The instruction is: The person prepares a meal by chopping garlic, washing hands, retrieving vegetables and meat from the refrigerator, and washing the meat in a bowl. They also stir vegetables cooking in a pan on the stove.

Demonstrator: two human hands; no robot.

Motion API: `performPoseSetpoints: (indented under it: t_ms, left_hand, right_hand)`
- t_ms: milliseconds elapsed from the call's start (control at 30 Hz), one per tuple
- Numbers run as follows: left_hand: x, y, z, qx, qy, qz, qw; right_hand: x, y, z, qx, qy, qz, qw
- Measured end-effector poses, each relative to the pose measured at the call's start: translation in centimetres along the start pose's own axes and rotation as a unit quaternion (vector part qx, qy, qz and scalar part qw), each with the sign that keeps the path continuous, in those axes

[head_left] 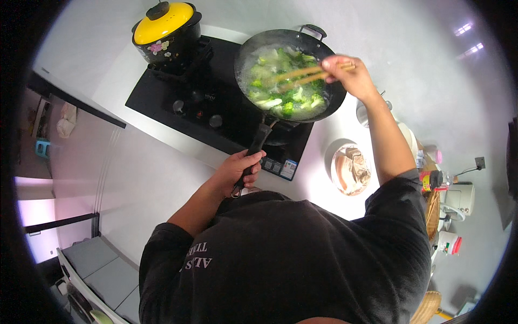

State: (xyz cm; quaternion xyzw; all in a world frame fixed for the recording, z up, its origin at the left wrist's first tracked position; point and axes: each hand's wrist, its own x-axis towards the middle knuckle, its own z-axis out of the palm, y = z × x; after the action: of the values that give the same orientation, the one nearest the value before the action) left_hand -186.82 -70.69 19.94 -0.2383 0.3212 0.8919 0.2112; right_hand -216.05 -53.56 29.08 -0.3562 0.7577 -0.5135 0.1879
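Note:
My left hand (243,170) is wrapped around the black handle (259,139) of a dark wok (338,97) on the gas stove. In my right hand (348,77) is a pair of wooden chopsticks (299,75), slightly blurred. Their tips reach down among green broccoli pieces (287,107) in bubbling, pale liquid. Light steam softens the view of the wok's contents. A small loop handle (313,30) rises from the wok's far rim. The burner under the wok is mostly hidden.
A black floral pot (174,48) with a yellow lid (164,24) occupies the left side of the black glass cooktop (226,73). Right of the stove lies a patterned plate (336,178) bearing a crumpled brown item. Beyond my right arm stand a red-labelled jar (429,181) and other containers.

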Motion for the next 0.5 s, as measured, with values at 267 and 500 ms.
performPoseSetpoints:
  t_ms: [267,500]
  left_hand:
    - [-1.2,0.7,-0.5,0.07,0.018,0.015,0.997]
    - [-2.8,1.7,-1.3,0.112,0.043,0.025,0.992]
  right_hand:
    - [-0.9,2.4,2.2,-0.199,-0.029,-0.093,0.975]
    - [-0.6,1.5,-1.6,-0.117,0.169,-0.016,0.979]
